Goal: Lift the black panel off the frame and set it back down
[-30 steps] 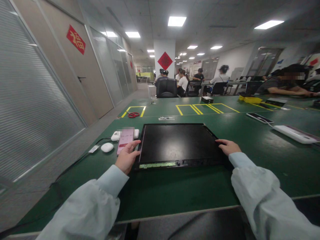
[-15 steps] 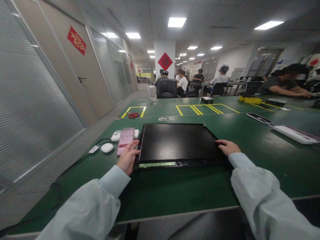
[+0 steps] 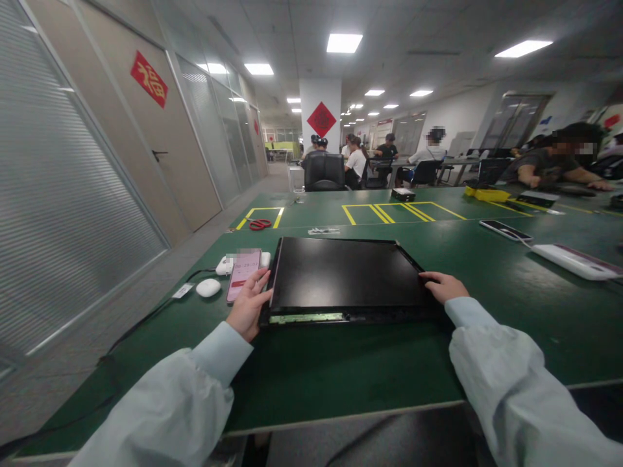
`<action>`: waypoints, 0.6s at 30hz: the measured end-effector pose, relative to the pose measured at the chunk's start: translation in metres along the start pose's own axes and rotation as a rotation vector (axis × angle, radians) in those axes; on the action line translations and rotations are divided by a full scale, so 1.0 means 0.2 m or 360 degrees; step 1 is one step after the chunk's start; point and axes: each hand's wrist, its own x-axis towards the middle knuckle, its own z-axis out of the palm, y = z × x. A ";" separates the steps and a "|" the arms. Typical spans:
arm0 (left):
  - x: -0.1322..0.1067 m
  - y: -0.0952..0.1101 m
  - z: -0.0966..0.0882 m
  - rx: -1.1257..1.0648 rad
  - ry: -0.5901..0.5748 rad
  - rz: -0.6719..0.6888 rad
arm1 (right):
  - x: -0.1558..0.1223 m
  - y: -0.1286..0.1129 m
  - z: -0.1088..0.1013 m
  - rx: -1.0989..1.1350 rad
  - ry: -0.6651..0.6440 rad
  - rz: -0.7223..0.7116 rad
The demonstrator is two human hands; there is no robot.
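Note:
A flat black display panel [image 3: 345, 272] lies face up in a black frame in front of me. Along its near side runs a narrow exposed green strip [image 3: 306, 318]. My left hand [image 3: 249, 305] is closed on the left edge, with the thumb and fingers against the side. At the right edge, my right hand [image 3: 444, 287] pinches the frame; some of its fingers are hidden beneath. Just beyond my left hand is a phone [image 3: 244, 275] showing a timer, and a white rounded case [image 3: 208, 288] sits to its left.
On the green table [image 3: 360, 370], red-handled scissors [image 3: 260, 224] and small metal pieces [image 3: 324, 231] lie beyond the panel. Another phone [image 3: 506, 231] is cabled to a white device [image 3: 574, 261] at right. Yellow trays [image 3: 487, 194] stand farther back. A co-worker [image 3: 549, 162] leans at the far right.
The panel's glass has shifted slightly away from me and upward at the left, and more of the near frame shows. Both hands stay at the edges. The co-worker at right has moved their arms.

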 end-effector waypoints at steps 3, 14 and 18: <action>-0.01 0.01 0.01 0.0050 -0.0007 -0.0064 | 0.00 -0.01 -0.01 -0.0021 -0.0012 0.0008; -0.01 0.01 0.00 0.0148 -0.0204 -0.0306 | 0.00 0.00 -0.01 -0.0016 0.0001 0.0008; 0.01 -0.01 -0.01 0.0095 -0.0158 -0.0226 | 0.01 0.01 0.01 0.0005 0.0043 -0.0015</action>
